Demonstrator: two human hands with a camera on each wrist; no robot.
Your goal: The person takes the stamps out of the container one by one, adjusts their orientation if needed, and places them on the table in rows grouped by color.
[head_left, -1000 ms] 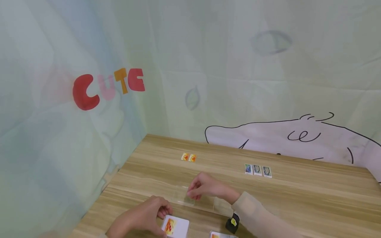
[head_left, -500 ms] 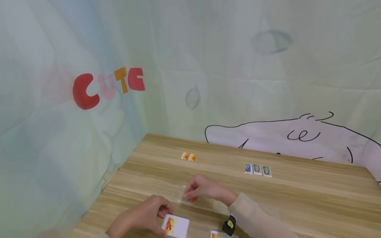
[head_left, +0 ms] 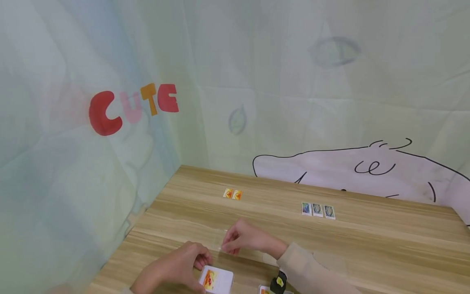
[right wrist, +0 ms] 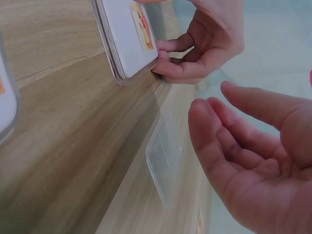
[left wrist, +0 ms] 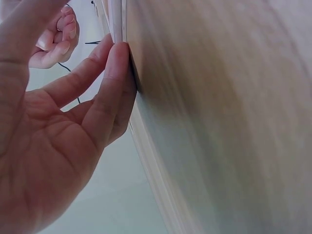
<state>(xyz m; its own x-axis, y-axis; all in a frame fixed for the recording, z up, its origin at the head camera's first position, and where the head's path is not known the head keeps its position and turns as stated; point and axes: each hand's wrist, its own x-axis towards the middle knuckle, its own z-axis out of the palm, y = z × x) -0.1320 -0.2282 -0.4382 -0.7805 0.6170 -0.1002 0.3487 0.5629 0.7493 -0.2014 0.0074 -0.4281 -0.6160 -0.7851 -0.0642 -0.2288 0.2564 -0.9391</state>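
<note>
A clear plastic box (head_left: 225, 281) with a white top and a small orange picture card (right wrist: 143, 27) on it stands at the front of the table. My left hand (head_left: 180, 265) holds this box by its sides, thumb at the near side and fingers at the far corner. In the left wrist view its fingertips (left wrist: 117, 58) press the box's edge. Just beyond, my right hand (head_left: 246, 239) hovers over a clear plastic lid (right wrist: 165, 156) lying on the table. Its fingers are loosely bent, thumb apart from them, with nothing between.
A second clear box (head_left: 265, 290) with an orange picture stands at the front edge, partly behind the right wrist's black camera (head_left: 278, 282). Two orange cards (head_left: 233, 194) lie at the back; three bluish cards (head_left: 318, 210) lie further right. Fabric walls (head_left: 227, 81) stand behind the table.
My right hand has shifted a little left and toward me over the clear lid. The left hand and its box have stayed in place.
</note>
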